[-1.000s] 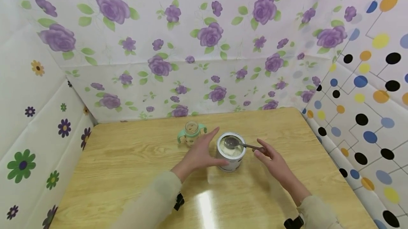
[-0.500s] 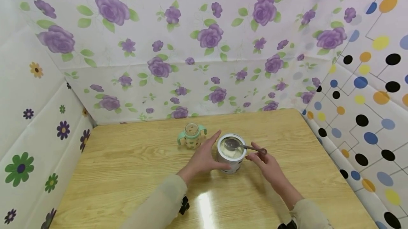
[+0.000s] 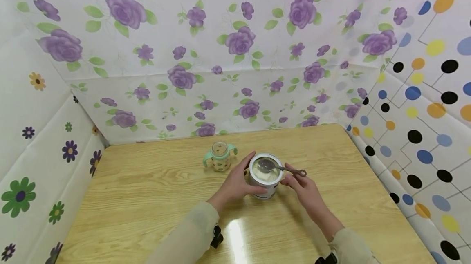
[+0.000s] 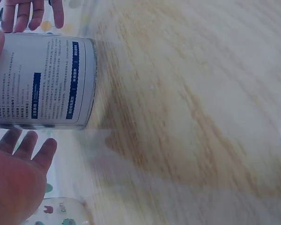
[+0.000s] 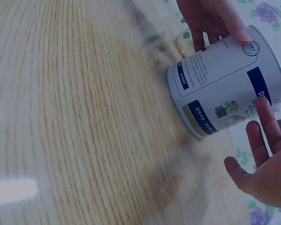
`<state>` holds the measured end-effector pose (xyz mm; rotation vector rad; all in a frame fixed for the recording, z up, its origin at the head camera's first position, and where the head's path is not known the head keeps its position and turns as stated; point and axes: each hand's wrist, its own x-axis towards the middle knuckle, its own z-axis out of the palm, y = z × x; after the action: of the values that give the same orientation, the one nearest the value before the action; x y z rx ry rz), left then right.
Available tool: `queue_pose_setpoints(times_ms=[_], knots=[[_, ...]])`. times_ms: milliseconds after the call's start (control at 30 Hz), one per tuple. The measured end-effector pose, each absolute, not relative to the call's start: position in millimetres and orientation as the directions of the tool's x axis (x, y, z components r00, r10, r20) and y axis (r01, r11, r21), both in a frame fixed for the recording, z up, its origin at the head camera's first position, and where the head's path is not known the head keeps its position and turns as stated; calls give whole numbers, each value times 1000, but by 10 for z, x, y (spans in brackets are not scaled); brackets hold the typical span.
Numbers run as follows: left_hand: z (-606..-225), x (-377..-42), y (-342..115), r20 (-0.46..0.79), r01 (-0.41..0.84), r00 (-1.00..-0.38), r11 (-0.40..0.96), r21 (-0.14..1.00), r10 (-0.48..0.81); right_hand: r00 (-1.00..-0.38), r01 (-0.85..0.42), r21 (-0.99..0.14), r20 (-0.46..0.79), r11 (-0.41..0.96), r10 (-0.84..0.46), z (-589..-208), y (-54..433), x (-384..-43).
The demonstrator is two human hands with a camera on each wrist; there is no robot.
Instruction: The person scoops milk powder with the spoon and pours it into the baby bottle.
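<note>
In the head view a white milk powder can [image 3: 265, 192] stands on the table, its top uncovered and pale powder [image 3: 265, 177] inside. Across its rim lies a metal spoon [image 3: 268, 165], bowl over the powder, handle out to the right. My left hand [image 3: 235, 184] holds the can's left side, thumb in front; its thumb also shows on the label in the right wrist view. At the can's right side my right hand [image 3: 303, 190] has its fingers extended under the spoon handle; in the right wrist view its fingertips [image 5: 262, 105] meet the label.
A baby bottle [image 3: 220, 162] with mint green handles stands just behind and left of my left hand. The wooden table [image 3: 147, 198] meets a flowered cloth wall [image 3: 206, 104] at the back. Patterned cloths hang on both sides.
My right hand has let go of the spoon handle and moved left to the can's side. The spoon stays on the rim. My left hand has come in closer around the can.
</note>
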<state>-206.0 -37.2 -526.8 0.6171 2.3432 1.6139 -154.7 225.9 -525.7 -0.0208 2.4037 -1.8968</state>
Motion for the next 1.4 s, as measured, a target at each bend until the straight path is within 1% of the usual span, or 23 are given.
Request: queue_pose_setpoints(times_ms=[200, 567, 700, 833, 1000, 1133, 1233, 1400], knots=[[-5275, -2048, -356, 53, 174, -887, 224, 959, 460, -998, 31, -985, -41, 171, -54, -5238, 2242, -1549], [-5325, -2067, -342, 63, 172, -889, 201, 964, 454, -995, 92, -995, -94, -47, 36, -5139, 2230, -1652], [-5335, -2069, -342, 58, 165, -890, 201, 966, 452, -997, 77, -992, -79, -98, 21, -5086, 2232, -1692], [-5326, -2071, -339, 59, 168, -888, 202, 965, 456, -998, 70, -991, -69, -115, -9, -5041, 2248, -1717], [-5303, -2066, -345, 58, 166, -886, 199, 966, 460, -996, 68, -994, -63, -81, -62, -4983, 2278, -1761], [-5290, -2064, -347, 64, 171, -886, 194, 966, 459, -991, 59, -998, -56, -16, -118, -4911, 2314, -1797], [-5294, -2066, -346, 73, 180, -886, 194, 964, 458, -987, 25, -997, -37, 76, -154, -4833, 2355, -1824], [-5296, -2064, -349, 64, 172, -886, 197, 965, 460, -975, -82, -961, 22, 265, -222, -4694, 2419, -1889]])
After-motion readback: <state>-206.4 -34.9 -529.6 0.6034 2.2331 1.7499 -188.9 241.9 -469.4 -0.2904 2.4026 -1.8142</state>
